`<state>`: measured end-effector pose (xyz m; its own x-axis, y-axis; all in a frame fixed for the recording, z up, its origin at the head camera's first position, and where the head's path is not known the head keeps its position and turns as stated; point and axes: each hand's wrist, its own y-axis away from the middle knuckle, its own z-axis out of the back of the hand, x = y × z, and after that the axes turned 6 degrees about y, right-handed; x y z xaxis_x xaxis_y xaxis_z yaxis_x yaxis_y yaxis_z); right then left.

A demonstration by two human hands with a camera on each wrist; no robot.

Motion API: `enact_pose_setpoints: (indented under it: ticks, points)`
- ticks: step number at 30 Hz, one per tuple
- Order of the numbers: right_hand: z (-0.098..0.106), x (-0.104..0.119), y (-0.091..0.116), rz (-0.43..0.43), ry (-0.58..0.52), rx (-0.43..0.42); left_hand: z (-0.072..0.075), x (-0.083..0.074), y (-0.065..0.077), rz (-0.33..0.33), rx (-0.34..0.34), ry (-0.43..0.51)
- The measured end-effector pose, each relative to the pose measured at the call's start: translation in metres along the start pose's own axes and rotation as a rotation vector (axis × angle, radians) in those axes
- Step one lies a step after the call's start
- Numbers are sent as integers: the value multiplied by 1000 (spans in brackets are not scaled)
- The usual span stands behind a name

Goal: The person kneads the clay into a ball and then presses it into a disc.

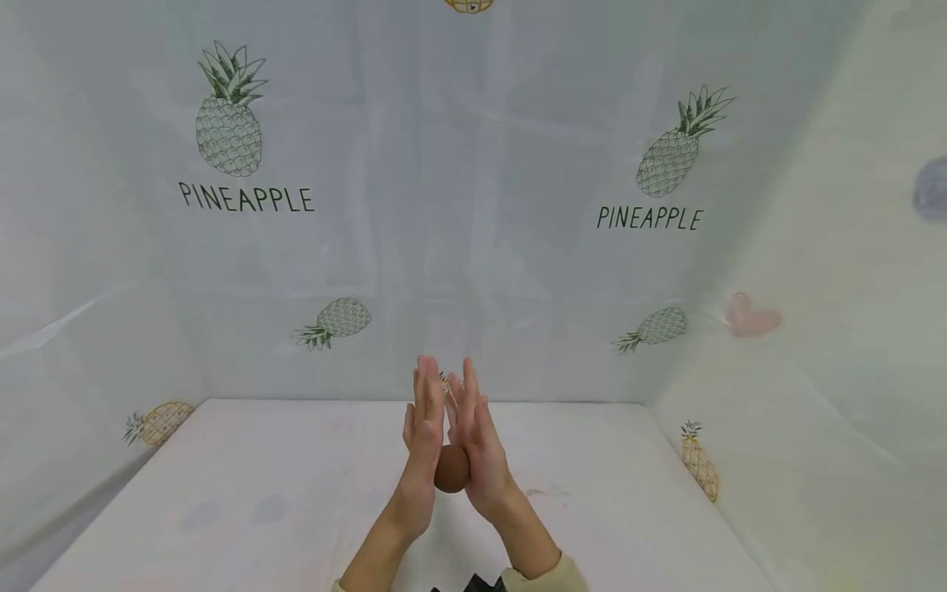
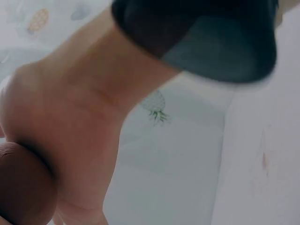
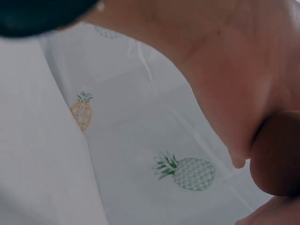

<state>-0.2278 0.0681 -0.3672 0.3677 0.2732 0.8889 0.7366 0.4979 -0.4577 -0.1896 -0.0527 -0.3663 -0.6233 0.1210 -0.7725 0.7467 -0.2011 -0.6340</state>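
A smooth brown ball (image 1: pixel 452 469) sits between the two palms, raised in front of the body over the table. On its left side presses the palm of my left hand (image 1: pixel 425 427), fingers straight and pointing up. My right hand (image 1: pixel 479 448) presses from the other side, its fingers also extended upward and slightly spread. The fingertips of both hands stand apart above the ball. In the left wrist view the ball (image 2: pixel 26 187) lies against the base of the palm, with fine creases at its upper edge. The right wrist view shows the ball (image 3: pixel 279 154) in shadow at the right edge.
A white table (image 1: pixel 259 493) spreads below the hands. Behind it hangs a pale sheet (image 1: pixel 459 205) printed with pineapples, with more sheeting (image 1: pixel 836 329) along the right side and on the left. Dark bands (image 2: pixel 211 42) circle the wrists.
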Motion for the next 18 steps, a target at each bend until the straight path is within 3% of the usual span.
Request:
enact_pose_setpoints:
  ticks: [6, 11, 18]
  points:
    - [-18, 3, 3, -60, -25, 18, 16, 4, 1, -7, -27, -40]
    - [-24, 13, 7, 8, -13, -19, 19, 7, 2, 5, 2, -17]
    - [-14, 20, 8, 83, 28, -67, 12, 8, 9, 98, 76, 25]
